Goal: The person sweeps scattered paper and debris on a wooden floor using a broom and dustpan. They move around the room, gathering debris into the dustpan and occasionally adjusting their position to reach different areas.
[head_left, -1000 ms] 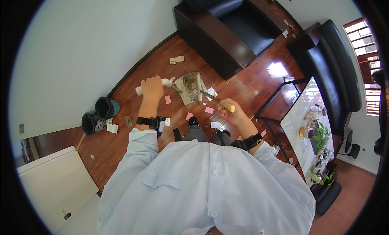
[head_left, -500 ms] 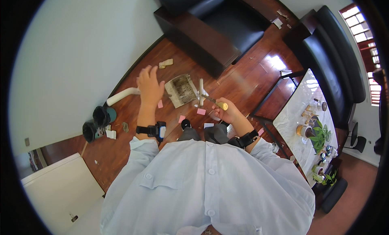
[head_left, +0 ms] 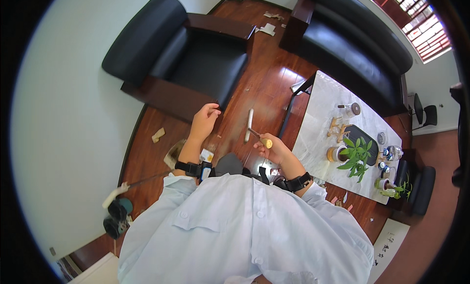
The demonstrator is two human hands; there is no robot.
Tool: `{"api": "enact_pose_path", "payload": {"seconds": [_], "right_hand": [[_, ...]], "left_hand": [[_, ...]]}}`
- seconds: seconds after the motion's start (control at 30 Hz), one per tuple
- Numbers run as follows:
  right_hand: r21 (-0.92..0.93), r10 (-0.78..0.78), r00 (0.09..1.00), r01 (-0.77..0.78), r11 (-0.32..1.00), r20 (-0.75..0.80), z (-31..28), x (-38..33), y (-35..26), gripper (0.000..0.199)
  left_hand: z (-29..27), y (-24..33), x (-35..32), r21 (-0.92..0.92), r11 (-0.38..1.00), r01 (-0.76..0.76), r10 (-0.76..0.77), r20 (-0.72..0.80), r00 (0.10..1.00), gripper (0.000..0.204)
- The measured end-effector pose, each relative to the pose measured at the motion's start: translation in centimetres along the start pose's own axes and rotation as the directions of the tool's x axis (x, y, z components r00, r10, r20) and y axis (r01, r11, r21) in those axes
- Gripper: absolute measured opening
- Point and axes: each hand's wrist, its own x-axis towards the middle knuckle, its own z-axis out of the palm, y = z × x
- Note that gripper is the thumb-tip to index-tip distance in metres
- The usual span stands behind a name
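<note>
A pale blue shirt (head_left: 220,247) with a buttoned front (head_left: 258,235), flapped chest pocket (head_left: 203,225) and rolled sleeves (head_left: 177,187); grey trousers (head_left: 228,163). Black wrist straps (head_left: 297,183) sit behind the left hand (head_left: 202,124) and right hand (head_left: 272,149), the left strap bearing a small blue-and-white device (head_left: 205,172).

The person's right hand (head_left: 272,149) wraps round a yellow-ended broom (head_left: 266,143), its white, bar-shaped head just beyond the grip. Left of that grip, the left hand (head_left: 203,123) hangs empty, fingers loosely bent, with a partly hidden dustpan (head_left: 172,155) beside its forearm. Right of the grip stands a marble-topped table (head_left: 313,122) bearing a leafy potted plant (head_left: 357,154).
</note>
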Motion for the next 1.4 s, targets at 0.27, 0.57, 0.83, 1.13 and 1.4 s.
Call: {"api": "enact_pose_path", "payload": {"seconds": [0.27,0.57,0.83,1.13,1.4], "right_hand": [[-0.241,-0.155,0.974,0.113,0.964,-0.165,-3.4,6.4,-15.4,0.017],[-0.043,-0.302,0.946,0.300,0.953,-0.119,-3.8,11.1,-39.4,0.016],[0.424,-0.186,0.982,0.176,0.888,-0.019,-5.2,20.4,-53.6,0.013],[0.472,-0.009,0.990,-0.059,0.880,0.142,-6.6,34.4,-75.5,0.011],[0.088,0.319,0.947,-0.315,0.945,-0.032,-3.2,49.9,-85.4,0.009]], "left_hand": [[5.4,-2.2,17.1,-0.097,0.984,0.150,-0.129,0.198,0.972,0.022],[8.6,5.0,43.9,-0.301,0.952,0.062,-0.055,0.033,0.998,0.018],[12.0,6.6,58.7,-0.489,0.857,0.163,-0.179,0.014,0.984,0.019],[14.2,6.7,77.6,-0.448,0.861,0.242,-0.313,-0.091,0.945,0.021],[12.3,3.2,88.2,-0.543,0.809,0.223,-0.404,-0.239,0.883,0.021]]}}
